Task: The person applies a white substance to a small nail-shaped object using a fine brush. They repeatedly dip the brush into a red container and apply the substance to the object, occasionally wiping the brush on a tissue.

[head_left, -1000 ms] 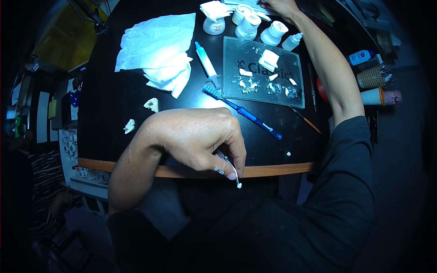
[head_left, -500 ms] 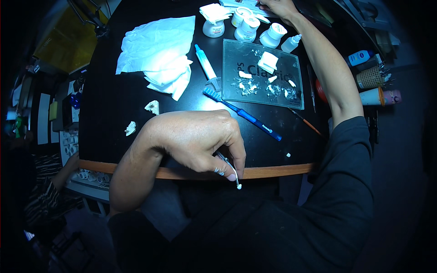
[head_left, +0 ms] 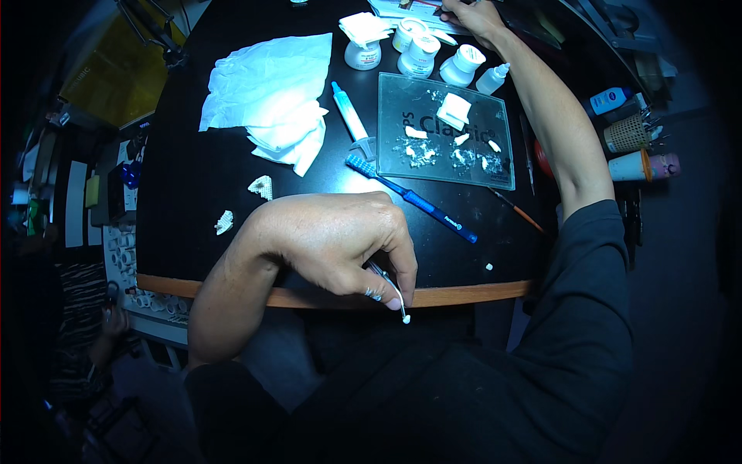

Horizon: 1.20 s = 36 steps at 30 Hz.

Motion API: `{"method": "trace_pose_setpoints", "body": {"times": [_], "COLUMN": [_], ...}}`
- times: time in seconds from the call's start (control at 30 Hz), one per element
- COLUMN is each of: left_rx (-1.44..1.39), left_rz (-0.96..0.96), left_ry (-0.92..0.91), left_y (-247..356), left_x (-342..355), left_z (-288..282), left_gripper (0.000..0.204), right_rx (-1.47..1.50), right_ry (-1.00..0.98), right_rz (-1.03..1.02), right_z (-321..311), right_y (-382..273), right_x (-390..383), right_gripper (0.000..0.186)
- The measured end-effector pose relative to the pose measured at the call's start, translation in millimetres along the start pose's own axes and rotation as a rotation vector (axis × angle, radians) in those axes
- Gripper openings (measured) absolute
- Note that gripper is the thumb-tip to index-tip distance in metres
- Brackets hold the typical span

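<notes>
My left hand (head_left: pixel 340 243) is bent over the table's front edge, its fingers closed around slim metal tweezers (head_left: pixel 398 298). At their bent tip sits a small white tooth-like piece (head_left: pixel 406 319). Far off at the back, my right hand (head_left: pixel 475 19) rests over printed papers (head_left: pixel 410 8). Its fingers are pinched together at a small dark thing that I cannot make out. Between the hands lie a blue toothbrush (head_left: pixel 413 199) and a glass slab (head_left: pixel 448 172). White powder, several white bits and a folded white pad (head_left: pixel 454 111) lie on the slab.
White jars (head_left: pixel 420 58) and a dropper bottle (head_left: pixel 492 79) stand behind the slab. Left of it are a syringe (head_left: pixel 350 114) and white tissue (head_left: pixel 267 81). Two cream dental model pieces (head_left: pixel 261 186) lie near my left wrist. A thin brush (head_left: pixel 518 211) lies at right. Another person's hand (head_left: pixel 116 321) shows at far left.
My right hand stays over the papers, with its fingers slightly shifted. My left hand keeps the tweezers almost still. The table sits slightly lower in view, and the other person's hand has moved lower.
</notes>
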<state>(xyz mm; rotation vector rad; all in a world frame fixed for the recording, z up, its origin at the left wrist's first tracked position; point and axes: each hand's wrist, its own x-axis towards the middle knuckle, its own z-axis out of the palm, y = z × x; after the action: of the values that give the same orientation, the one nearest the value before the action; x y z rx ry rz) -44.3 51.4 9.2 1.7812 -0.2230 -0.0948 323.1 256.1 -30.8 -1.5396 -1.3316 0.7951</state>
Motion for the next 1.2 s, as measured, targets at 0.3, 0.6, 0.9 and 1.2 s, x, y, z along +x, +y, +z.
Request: {"method": "trace_pose_setpoints", "body": {"times": [0.3, 0.6, 0.9, 1.2], "left_rx": [0.022, 0.015, 0.012, 0.024], "left_rz": [-0.083, -0.04, -0.041, -0.009], "left_ry": [-0.018, 0.001, 0.001, 0.014], "left_y": [5, 3, 4, -1], "left_x": [0, -1, 0, 0], "left_z": [-2, 0, -1, 1], "left_gripper": [0.017, 0.016, 0.015, 0.017], "right_rx": [-0.187, -0.225, -0.279, -0.259], "right_ry": [0.047, 0.085, 0.076, 0.05], "right_rz": [-0.045, -0.02, -0.041, -0.036], "right_z": [6, 10, 7, 6], "right_y": [-11, -15, -13, -7], "right_x": [-9, -12, -10, -4], "right_gripper": [0.007, 0.006, 0.009, 0.008]}}
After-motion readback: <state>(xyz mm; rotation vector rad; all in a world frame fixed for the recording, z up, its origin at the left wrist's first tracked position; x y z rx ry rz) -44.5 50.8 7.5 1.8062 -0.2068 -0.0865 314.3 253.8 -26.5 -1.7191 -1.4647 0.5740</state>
